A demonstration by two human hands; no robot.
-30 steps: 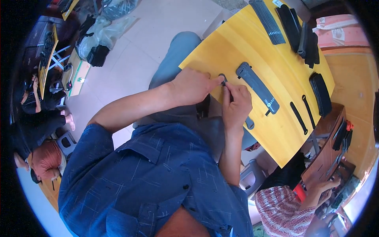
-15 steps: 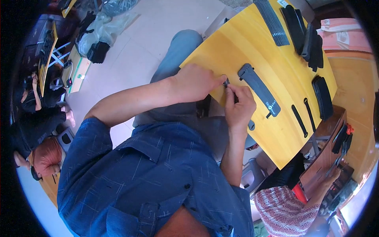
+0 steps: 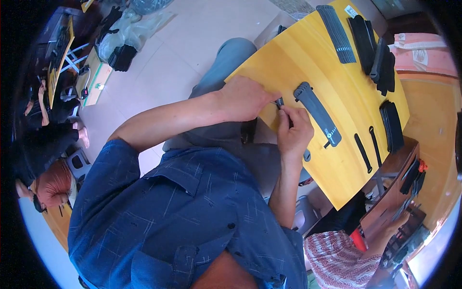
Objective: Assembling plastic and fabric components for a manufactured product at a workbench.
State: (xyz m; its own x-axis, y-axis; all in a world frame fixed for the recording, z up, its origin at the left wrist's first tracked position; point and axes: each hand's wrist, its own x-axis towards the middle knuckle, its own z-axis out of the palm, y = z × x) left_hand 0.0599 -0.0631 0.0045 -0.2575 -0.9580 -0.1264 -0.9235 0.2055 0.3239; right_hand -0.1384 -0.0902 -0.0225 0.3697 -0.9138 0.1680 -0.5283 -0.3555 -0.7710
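We see a small dark piece between both hands, above the near edge of the yellow table. The right hand pinches it between thumb and curled fingers; the left hand's fingertips meet its other end, though we cannot tell whether they grip. Just beside the right hand we find a grey strap bundle, and farther right two loose black straps.
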